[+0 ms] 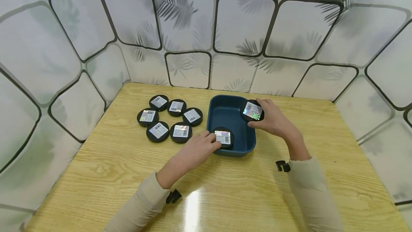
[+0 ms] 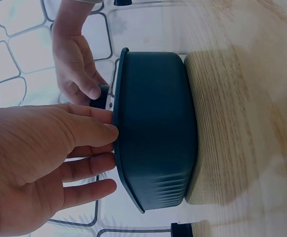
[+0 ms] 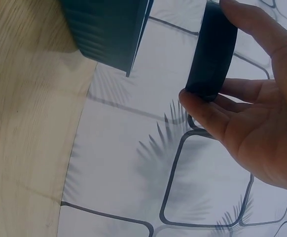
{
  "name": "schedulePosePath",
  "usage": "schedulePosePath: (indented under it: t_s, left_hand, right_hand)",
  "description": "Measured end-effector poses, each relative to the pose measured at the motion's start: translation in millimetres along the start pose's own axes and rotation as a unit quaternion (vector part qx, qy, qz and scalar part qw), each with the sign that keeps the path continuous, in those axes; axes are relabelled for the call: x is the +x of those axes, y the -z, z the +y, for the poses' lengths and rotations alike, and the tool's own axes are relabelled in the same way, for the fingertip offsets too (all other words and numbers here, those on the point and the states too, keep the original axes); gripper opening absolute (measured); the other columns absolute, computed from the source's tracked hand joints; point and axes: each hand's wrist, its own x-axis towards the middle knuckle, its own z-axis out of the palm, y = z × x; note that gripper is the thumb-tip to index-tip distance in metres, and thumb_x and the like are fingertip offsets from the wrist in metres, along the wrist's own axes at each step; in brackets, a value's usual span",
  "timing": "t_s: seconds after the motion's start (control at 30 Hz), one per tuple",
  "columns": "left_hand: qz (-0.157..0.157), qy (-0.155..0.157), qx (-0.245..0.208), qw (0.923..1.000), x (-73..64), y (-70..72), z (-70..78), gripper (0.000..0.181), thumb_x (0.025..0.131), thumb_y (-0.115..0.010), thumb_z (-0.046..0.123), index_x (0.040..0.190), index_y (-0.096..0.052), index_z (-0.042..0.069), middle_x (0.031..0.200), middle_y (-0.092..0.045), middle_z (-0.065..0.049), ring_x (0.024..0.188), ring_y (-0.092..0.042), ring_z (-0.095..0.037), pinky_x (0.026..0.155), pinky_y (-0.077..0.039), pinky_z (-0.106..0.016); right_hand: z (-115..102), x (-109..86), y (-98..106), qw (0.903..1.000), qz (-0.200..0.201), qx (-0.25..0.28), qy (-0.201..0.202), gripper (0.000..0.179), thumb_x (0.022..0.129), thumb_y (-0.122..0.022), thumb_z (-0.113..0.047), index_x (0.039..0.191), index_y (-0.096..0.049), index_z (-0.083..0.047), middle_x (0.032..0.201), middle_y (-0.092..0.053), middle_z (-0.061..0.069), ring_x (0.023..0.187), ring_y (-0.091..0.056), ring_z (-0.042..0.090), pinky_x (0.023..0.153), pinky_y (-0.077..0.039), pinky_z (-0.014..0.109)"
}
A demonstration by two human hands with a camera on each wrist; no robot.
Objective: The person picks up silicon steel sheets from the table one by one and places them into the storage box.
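Note:
My left hand [image 1: 200, 148] is at the near left rim of a dark blue plastic bin [image 1: 226, 117], its fingertips beside a black round case with a white label [image 1: 224, 138] inside the bin. In the left wrist view, the fingertips of my left hand [image 2: 50, 163] reach the rim; the bin wall hides that case. Over the bin's right rim my right hand [image 1: 273, 117] grips a second black round case [image 1: 252, 111] by its edge, label up. The right wrist view shows this case [image 3: 211, 52] between thumb and fingers of my right hand [image 3: 262, 113], apart from the bin.
Several more black round cases with labels [image 1: 158, 131] lie in a loose ring on the wooden table [image 1: 251, 192], left of the bin. A wall covering with dark outlines and leaf shapes [image 1: 190, 13] surrounds the table's back and sides.

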Motion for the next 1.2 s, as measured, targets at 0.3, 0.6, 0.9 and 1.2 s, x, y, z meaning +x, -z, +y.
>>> schedulePosePath:
  t_s: [0.3,0.6,0.9,1.2]
  left_hand:
    - [0.0,-0.001,0.004,1.0,0.0,-0.2,-0.9,0.013,0.095,-0.063,0.009,0.102,-0.068,0.02,0.096,-0.059,-0.001,0.084,-0.053,-0.018,0.064,-0.048,-0.029]
    - [-0.014,-0.001,0.01,0.9999,0.7,-0.1,-1.3,0.014,0.095,-0.063,0.01,0.104,-0.068,0.02,0.099,-0.061,-0.001,0.086,-0.053,-0.018,0.066,-0.049,-0.029]
    - [-0.016,0.001,0.003,0.9999,0.4,1.5,-1.3,0.014,0.096,-0.061,0.01,0.105,-0.068,0.02,0.1,-0.06,-0.001,0.087,-0.054,-0.018,0.068,-0.05,-0.03]
    - [-0.017,0.002,-0.005,0.9998,-0.6,-0.4,-0.1,0.014,0.096,-0.063,0.01,0.106,-0.068,0.019,0.101,-0.06,-0.001,0.087,-0.053,-0.018,0.066,-0.048,-0.029]
  right_hand:
    - [-4.5,-6.6,-5.6,0.9996,0.006,0.025,0.008,0.092,0.085,-0.079,-0.026,0.152,-0.026,0.008,0.148,-0.034,0.029,0.12,-0.044,0.039,0.095,-0.044,0.053]
    - [-6.9,-9.8,-11.5,0.9992,0.009,0.036,0.015,0.093,0.085,-0.079,-0.026,0.153,-0.025,0.006,0.149,-0.033,0.028,0.12,-0.045,0.039,0.095,-0.043,0.053]
    - [-10.4,-12.0,-12.7,0.999,0.005,0.041,0.019,0.092,0.084,-0.08,-0.027,0.153,-0.027,0.004,0.149,-0.034,0.026,0.117,-0.047,0.037,0.092,-0.044,0.051]
    - [-11.4,-12.6,-16.7,0.999,0.001,0.039,0.021,0.094,0.083,-0.08,-0.027,0.153,-0.027,0.004,0.149,-0.035,0.026,0.115,-0.048,0.037,0.091,-0.045,0.05]
